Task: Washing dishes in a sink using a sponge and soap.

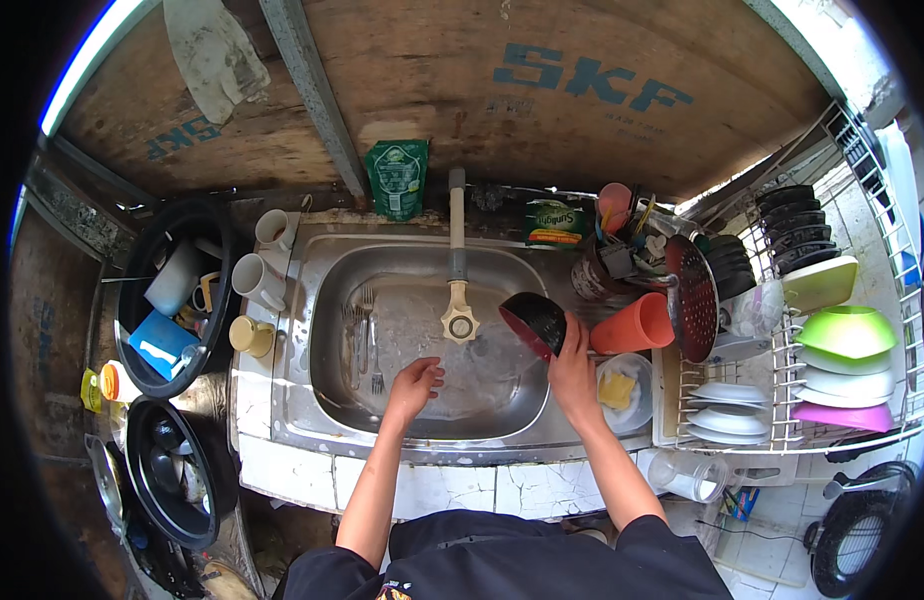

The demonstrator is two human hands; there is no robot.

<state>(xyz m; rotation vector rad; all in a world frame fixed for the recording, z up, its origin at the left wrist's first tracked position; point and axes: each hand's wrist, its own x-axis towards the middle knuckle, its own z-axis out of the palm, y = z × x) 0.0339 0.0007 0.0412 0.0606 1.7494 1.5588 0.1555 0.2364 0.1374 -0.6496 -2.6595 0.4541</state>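
Note:
My right hand [574,367] grips the rim of a bowl [535,324], black outside and red inside, tilted over the right edge of the steel sink [432,429]. Over the lower middle of the basin is my left hand [415,390], empty, its fingers loosely curled and apart. Several forks [376,371] lie in the basin's left part. The tap [459,319] reaches over the basin between the hands. An orange-red plastic cup [633,324] lies tilted just right of the bowl. Below it, a yellow sponge [615,390] rests in a clear bowl [642,405] with suds.
Mugs [259,281] and a yellow cup [252,337] line the left counter, beside black tubs [225,300] holding dishes. On the right, a wire rack [807,450] bears bowls and plates; a red strainer [691,298] stands by the utensil holder [597,274]. A green pouch [396,180] stands behind the sink.

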